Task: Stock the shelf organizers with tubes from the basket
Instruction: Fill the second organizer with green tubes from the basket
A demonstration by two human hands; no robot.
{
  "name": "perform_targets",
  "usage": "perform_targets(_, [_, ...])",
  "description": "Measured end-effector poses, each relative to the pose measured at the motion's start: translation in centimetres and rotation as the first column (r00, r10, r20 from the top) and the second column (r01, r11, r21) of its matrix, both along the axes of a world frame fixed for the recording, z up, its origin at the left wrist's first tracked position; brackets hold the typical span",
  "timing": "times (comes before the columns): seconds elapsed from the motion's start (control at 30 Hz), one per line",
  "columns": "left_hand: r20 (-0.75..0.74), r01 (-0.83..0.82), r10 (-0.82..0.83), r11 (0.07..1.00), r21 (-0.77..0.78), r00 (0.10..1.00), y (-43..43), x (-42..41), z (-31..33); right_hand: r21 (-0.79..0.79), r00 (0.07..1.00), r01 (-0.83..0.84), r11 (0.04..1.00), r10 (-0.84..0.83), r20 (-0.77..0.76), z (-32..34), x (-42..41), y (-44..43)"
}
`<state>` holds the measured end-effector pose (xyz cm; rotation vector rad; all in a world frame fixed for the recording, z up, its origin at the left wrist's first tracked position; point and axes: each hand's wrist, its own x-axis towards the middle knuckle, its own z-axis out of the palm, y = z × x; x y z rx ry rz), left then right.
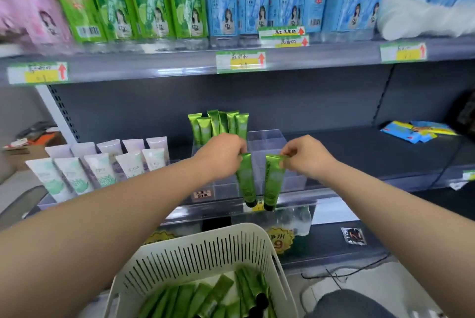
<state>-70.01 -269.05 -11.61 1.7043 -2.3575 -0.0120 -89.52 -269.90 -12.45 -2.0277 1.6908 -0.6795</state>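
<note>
Green tubes [218, 125] in clear organizer [267, 143], others in white basket [205, 248], left hand [221, 154] and right hand [308, 157] fingers each pinching one.

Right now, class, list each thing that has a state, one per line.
Left hand: pinches a green plastic tube by its crimped end, cap down.
Right hand: pinches a second green tube the same way.
Clear acrylic organizer: partly stocked, green tubes upright at its back left.
White slotted plastic basket: holds more green tubes, lying loose.

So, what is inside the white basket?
Green tubes lie loose inside the basket, some with black caps. What lies under them, and the basket's near end, cannot be seen.
</note>
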Motion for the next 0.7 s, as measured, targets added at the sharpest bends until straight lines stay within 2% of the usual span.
perform_targets(0.23, [-0.037, -0.023, 0.021, 0.998, -0.063, 0.999, -4.7, -1.3, 2.0, -0.096, 0.996, 0.038, 0.995, -0.03, 0.082, 2.0, -1.2, -3.9])
perform_targets(0.7, [0.015, -0.041, 0.045, 0.982, -0.182, 0.999, -14.5, -2.7, 1.5, -0.196, 0.983, 0.069, 0.978, -0.033, 0.182, 1.4, -0.7, -12.7])
